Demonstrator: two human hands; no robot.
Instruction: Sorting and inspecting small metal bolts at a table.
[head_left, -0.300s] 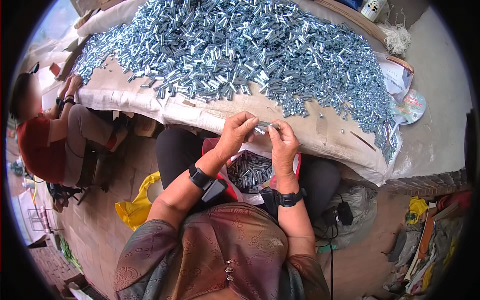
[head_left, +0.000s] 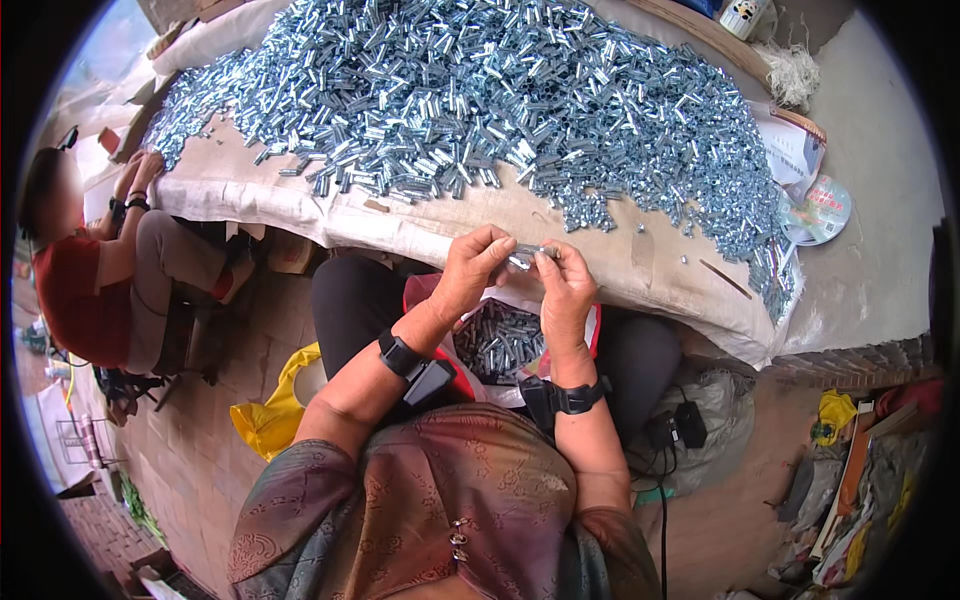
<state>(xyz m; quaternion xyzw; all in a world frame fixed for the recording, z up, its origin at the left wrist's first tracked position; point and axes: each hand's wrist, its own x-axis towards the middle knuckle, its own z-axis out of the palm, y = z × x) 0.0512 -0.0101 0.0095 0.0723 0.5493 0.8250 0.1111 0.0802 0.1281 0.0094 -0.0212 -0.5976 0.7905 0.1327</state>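
Observation:
My left hand (head_left: 468, 270) and my right hand (head_left: 567, 288) meet above the table's front edge, fingertips pinched on a small metal sleeve (head_left: 524, 257). The fingers cover part of the sleeve, and its finer details are too small to make out. Below my hands, between my legs, a red and white bag (head_left: 466, 382) gapes, holding many similar dark metal sleeves (head_left: 497, 338). Across the cloth-covered table (head_left: 390, 222) spreads a large heap of shiny sleeves (head_left: 440, 100), with smaller nut-like metal pieces (head_left: 590, 208) along its front right.
At the left, another person (head_left: 90, 290) sits with hands at the table edge. A yellow bag (head_left: 270, 415) lies by my left leg. Cables and a black adapter (head_left: 689, 424) rest on clear plastic at the right. A round printed fan (head_left: 820, 212) lies beyond the heap.
The metal sleeve between my fingertips has turned slightly and shows brighter. Both hands stay in nearly the same place.

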